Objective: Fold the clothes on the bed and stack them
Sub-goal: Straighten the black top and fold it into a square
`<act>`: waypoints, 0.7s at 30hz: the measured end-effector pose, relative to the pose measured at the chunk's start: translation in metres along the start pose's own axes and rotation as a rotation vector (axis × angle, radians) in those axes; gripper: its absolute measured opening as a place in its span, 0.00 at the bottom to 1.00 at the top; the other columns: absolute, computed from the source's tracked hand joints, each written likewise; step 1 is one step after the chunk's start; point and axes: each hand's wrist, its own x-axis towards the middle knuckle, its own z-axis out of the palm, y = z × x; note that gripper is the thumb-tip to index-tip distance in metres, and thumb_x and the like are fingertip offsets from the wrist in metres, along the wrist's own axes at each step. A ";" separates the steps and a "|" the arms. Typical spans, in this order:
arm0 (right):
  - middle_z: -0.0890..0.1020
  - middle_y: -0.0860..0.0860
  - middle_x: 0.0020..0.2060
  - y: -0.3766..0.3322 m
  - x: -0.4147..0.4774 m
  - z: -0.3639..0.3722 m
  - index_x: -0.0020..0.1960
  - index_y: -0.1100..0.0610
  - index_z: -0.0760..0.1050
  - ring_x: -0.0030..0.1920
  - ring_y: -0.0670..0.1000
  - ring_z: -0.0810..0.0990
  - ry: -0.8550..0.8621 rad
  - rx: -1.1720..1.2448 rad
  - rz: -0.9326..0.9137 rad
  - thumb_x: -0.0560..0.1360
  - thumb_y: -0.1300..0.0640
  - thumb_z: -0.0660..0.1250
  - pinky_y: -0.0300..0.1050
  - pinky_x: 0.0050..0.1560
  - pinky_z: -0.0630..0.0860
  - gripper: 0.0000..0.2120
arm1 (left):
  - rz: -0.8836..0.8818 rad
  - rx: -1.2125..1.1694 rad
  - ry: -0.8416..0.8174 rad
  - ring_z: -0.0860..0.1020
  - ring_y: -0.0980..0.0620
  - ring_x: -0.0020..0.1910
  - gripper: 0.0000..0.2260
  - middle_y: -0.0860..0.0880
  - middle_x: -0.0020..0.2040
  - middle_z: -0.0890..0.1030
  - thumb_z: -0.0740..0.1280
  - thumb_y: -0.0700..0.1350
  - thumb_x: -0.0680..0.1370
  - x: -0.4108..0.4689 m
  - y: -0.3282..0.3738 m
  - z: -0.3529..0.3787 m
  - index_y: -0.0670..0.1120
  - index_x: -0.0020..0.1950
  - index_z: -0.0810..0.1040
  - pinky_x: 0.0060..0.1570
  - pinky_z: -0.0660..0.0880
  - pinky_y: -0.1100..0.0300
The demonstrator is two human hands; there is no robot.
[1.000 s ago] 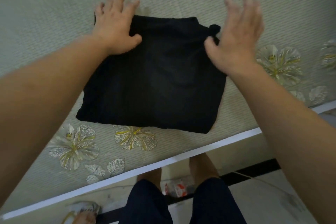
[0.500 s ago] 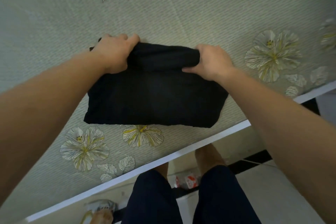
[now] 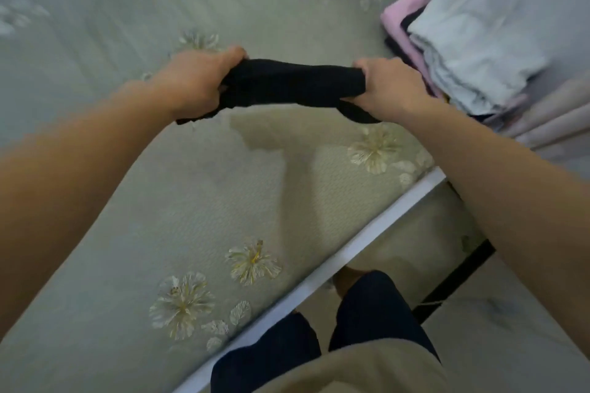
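Note:
The folded black garment (image 3: 293,83) hangs in the air above the bed (image 3: 143,201), stretched between both hands. My left hand (image 3: 194,83) grips its left end and my right hand (image 3: 389,86) grips its right end. Its shadow falls on the mat below. A stack of folded clothes (image 3: 459,38) lies at the upper right, with a pale grey-white piece on top and pink and dark pieces under it.
The bed's white edge (image 3: 335,258) runs diagonally from lower middle to right. My legs in dark shorts (image 3: 319,338) stand beside it on a pale floor. Pale folded bedding (image 3: 555,118) lies below the stack at the right.
Both hands closed on the black garment's ends and lifted it off the bed. The view swung right, bringing the stack of folded clothes into sight.

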 end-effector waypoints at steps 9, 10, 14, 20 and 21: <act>0.76 0.49 0.41 0.026 -0.088 -0.185 0.49 0.45 0.72 0.42 0.55 0.75 0.267 0.001 0.128 0.75 0.37 0.65 0.48 0.42 0.69 0.12 | 0.250 0.130 0.287 0.79 0.37 0.44 0.21 0.40 0.51 0.79 0.65 0.38 0.78 0.000 0.119 -0.175 0.57 0.64 0.64 0.40 0.74 0.49; 0.77 0.49 0.42 0.034 -0.099 -0.195 0.48 0.44 0.70 0.44 0.56 0.76 0.273 0.005 0.136 0.76 0.38 0.66 0.49 0.43 0.70 0.11 | 0.311 0.145 0.310 0.79 0.38 0.46 0.21 0.40 0.52 0.80 0.65 0.38 0.78 0.002 0.132 -0.184 0.56 0.64 0.64 0.41 0.72 0.51; 0.81 0.51 0.49 0.072 -0.131 -0.214 0.49 0.44 0.70 0.51 0.58 0.79 0.333 0.012 0.188 0.76 0.38 0.67 0.52 0.48 0.75 0.12 | 0.504 0.227 0.318 0.80 0.39 0.50 0.24 0.42 0.55 0.81 0.65 0.36 0.77 0.024 0.184 -0.203 0.56 0.68 0.63 0.44 0.72 0.51; 0.81 0.51 0.46 0.159 -0.129 -0.202 0.47 0.43 0.69 0.50 0.59 0.80 0.353 0.055 0.259 0.76 0.37 0.66 0.48 0.42 0.69 0.11 | 0.580 0.202 0.305 0.80 0.36 0.50 0.31 0.39 0.58 0.80 0.62 0.33 0.77 0.090 0.246 -0.173 0.54 0.75 0.57 0.46 0.75 0.47; 0.80 0.50 0.44 0.176 -0.121 -0.197 0.47 0.43 0.69 0.49 0.59 0.80 0.353 0.069 0.271 0.76 0.37 0.65 0.48 0.41 0.69 0.11 | 0.576 0.195 0.297 0.80 0.35 0.50 0.32 0.39 0.59 0.80 0.61 0.33 0.77 0.107 0.254 -0.163 0.54 0.76 0.56 0.46 0.75 0.47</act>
